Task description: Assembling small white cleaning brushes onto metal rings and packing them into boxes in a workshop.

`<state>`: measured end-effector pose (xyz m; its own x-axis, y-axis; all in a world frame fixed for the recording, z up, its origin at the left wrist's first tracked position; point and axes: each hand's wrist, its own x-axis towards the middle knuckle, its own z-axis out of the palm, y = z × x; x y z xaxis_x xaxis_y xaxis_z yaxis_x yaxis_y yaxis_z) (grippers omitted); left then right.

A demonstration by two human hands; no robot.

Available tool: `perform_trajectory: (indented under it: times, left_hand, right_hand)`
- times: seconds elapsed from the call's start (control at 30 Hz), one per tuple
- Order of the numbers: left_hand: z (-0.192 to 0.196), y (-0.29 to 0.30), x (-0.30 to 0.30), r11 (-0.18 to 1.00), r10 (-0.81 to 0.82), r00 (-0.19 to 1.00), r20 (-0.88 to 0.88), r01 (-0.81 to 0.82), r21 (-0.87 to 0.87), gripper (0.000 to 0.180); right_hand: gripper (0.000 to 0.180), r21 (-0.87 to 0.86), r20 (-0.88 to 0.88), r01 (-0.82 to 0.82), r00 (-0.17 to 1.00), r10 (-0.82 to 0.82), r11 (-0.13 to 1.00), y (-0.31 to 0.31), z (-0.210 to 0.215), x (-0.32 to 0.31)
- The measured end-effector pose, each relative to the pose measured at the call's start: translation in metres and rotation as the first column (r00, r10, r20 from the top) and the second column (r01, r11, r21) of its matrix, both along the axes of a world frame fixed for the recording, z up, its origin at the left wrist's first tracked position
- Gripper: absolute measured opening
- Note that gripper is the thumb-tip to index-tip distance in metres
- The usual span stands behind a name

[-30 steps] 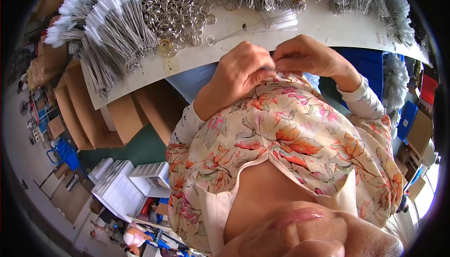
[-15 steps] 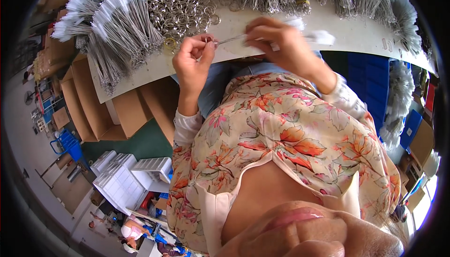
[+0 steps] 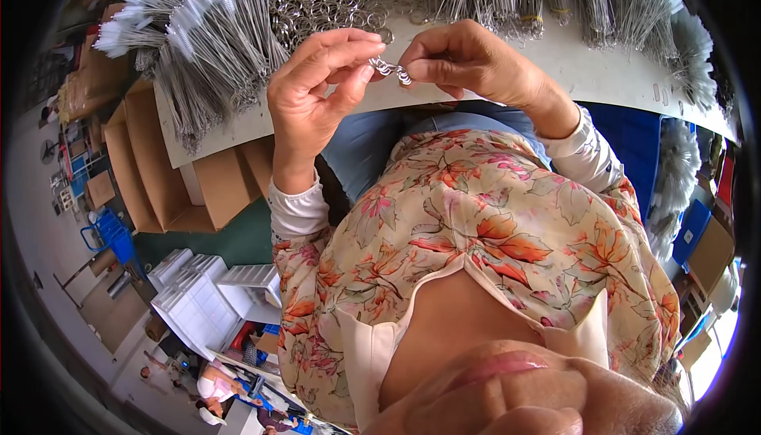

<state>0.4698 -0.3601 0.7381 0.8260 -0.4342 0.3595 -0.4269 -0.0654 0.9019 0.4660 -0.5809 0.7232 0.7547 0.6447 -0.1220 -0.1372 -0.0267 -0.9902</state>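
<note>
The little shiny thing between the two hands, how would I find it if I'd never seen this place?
Start at the long white table heaped with metal rings and bundled wire brushes. In front of its near edge, the left hand and right hand meet fingertip to fingertip. The small metal ring piece is pinched there, the only one lifted off the table.

head-worn fisheye, facing down, close

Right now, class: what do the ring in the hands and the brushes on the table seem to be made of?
Ring: probably metal, silvery and shiny, glinting between both hands.
Brushes: seemingly twisted wire stems, grey and dull, with white bristle tips, likely synthetic.
Table: material unclear; smooth, matte white top.
</note>
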Motion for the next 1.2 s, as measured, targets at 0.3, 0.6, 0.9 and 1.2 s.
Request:
perform_trajectory:
  times: [0.3,0.6,0.9,1.2]
  left_hand:
    - [-0.007,-0.008,0.005,0.999,0.047,0.997,0.068,-0.047,0.003,0.023]
    - [0.006,-0.029,0.007,0.964,0.250,0.888,0.386,-0.267,-0.012,0.033]
    - [0.017,-0.026,0.014,0.988,0.147,0.929,0.340,-0.154,-0.006,0.031]
    - [0.027,-0.017,0.017,0.982,-0.012,0.992,0.129,-0.013,0.189,0.016]
  right_hand:
    - [0.022,0.065,-0.107,0.083,0.991,-0.075,0.994,0.000,-0.004,-0.001]
    - [0.015,0.259,-0.093,0.328,0.945,-0.315,0.908,0.010,0.031,0.004]
    - [0.011,0.187,-0.010,0.307,0.951,-0.310,0.933,0.007,0.029,0.003]
    - [0.016,0.096,-0.056,0.301,0.953,-0.297,0.949,0.002,0.029,-0.005]
